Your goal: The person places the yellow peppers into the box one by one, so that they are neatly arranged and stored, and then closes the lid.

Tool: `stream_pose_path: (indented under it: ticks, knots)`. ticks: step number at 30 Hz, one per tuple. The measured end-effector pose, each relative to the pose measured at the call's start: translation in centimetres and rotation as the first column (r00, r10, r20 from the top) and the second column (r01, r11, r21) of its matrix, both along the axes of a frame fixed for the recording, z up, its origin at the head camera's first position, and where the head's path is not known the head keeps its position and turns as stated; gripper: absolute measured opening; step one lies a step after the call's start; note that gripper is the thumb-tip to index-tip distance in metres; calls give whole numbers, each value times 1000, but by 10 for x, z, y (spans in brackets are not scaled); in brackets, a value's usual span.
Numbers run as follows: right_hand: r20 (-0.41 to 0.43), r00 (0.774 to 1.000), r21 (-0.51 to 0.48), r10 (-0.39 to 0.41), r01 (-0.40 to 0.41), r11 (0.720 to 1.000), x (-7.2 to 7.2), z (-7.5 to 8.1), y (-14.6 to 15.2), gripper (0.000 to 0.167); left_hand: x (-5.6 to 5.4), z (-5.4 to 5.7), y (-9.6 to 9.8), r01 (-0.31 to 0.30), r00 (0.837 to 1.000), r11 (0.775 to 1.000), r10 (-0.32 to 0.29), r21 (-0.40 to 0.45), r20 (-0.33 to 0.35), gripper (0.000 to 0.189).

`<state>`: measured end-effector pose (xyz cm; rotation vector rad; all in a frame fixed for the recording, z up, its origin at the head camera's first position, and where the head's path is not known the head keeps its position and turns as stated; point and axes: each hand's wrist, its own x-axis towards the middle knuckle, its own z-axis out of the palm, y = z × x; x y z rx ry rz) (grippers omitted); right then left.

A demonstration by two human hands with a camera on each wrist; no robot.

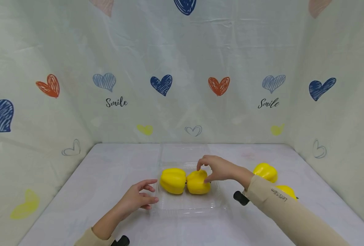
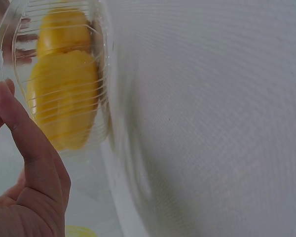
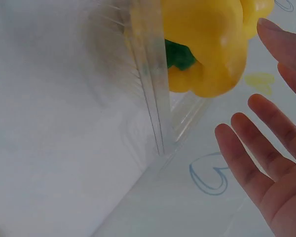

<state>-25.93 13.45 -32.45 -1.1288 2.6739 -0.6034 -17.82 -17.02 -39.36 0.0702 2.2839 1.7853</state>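
Note:
Two yellow bell peppers lie side by side in a clear plastic clamshell container [image 1: 185, 205], the left pepper [image 1: 172, 181] and the right pepper [image 1: 197, 186]. Just over the right pepper is my right hand [image 1: 221, 168], thumb and fingers spread apart. The right wrist view shows those fingers [image 3: 266, 133] away from the pepper [image 3: 207, 29], whose green stem end faces the container wall. At the container's left side is my left hand [image 1: 135, 198], its fingers loosely bent. In the left wrist view, the thumb [image 2: 22, 126] comes close to the container rim; contact is hard to tell.
To the right on the white-covered table [image 1: 108, 171] are two more yellow peppers, one farther back [image 1: 265, 172] and a nearer one [image 1: 286, 191] partly behind my right sleeve. The container's lid [image 1: 183, 152] lies folded back. A heart-print curtain [image 1: 188, 61] surrounds the table.

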Motion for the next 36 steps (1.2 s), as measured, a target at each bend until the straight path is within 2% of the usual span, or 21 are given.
stream_pose_path:
  ticks: [9,22,36]
  knots:
    - [-48,999,-110,-10,5,994,10,-2,25,30,0,-1,0,-9,1000,1000,9,-3,1,67]
    - [-127,991,-138,-36,19,990,18,-5,48,29,-1,-3,0,-14,1000,1000,14,-5,-1,67]
    - [-127,987,-136,-102,85,987,20,-6,71,30,-1,-4,0,-13,1000,1000,13,0,-11,66]
